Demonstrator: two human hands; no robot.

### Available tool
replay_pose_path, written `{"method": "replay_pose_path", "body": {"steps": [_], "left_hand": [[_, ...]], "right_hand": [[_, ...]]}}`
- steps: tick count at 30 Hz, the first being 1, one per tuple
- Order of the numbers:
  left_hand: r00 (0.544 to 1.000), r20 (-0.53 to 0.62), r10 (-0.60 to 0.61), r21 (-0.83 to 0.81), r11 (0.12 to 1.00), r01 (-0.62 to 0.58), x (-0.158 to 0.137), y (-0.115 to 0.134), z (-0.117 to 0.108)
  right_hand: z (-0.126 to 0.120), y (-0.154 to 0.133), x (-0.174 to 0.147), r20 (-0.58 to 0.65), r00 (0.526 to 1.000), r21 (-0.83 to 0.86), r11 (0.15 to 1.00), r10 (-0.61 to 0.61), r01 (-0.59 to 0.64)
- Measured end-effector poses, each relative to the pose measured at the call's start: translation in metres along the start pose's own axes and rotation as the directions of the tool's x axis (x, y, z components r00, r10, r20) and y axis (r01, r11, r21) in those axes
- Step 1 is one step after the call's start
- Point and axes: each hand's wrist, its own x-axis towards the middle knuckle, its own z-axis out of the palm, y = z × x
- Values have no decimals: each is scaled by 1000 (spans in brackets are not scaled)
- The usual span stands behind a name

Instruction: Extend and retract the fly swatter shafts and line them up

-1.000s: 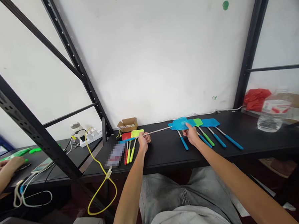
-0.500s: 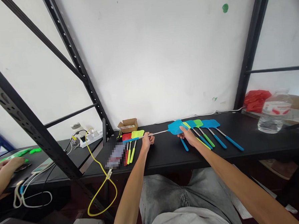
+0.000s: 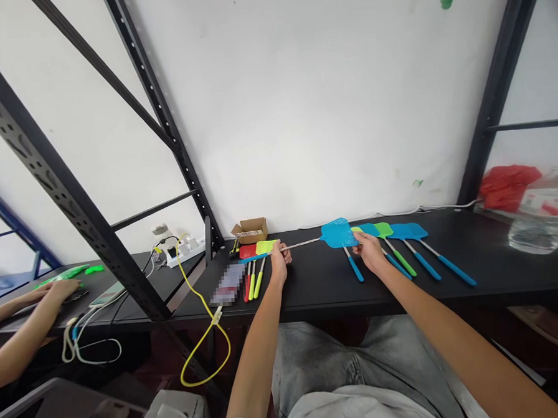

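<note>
On the black surface [image 3: 497, 266] the left hand [image 3: 279, 266] is closed on the handle of an extended blue swatter [image 3: 339, 233] while the right hand [image 3: 369, 254], fingers loosely curled, rests beside its head, seemingly mid-collapsing; pushing it shorter needs a steady grip.

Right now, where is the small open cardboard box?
The small open cardboard box sits at the back of the black shelf, against the wall, left of the left hand.
</note>
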Motion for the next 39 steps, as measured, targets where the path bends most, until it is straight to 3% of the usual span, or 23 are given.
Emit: {"method": "replay_pose_path", "body": {"steps": [5,12,22,28,39], "left_hand": [[995,-83,61,-42,997,-64,-2,2,-1],[993,-93,68,-60,996,-73,-1,0,-2],[998,-56,30,-63,997,-34,0,-3,-2],[1000,6,0,-52,999,0,-1,-2,-3],[997,74,-12,-36,999,14,-1,0,-4]], "right_hand": [[-2,-2,-1,-77,997,38,999,-20,23],[-2,-1,0,-114,993,-28,999,-28,25],[-4,4,-1,-45,998,-203,978,-51,40],[0,-4,-10,76,996,-315,947,-44,66],[0,-4,-9,170,984,-298,949,-50,99]]}}
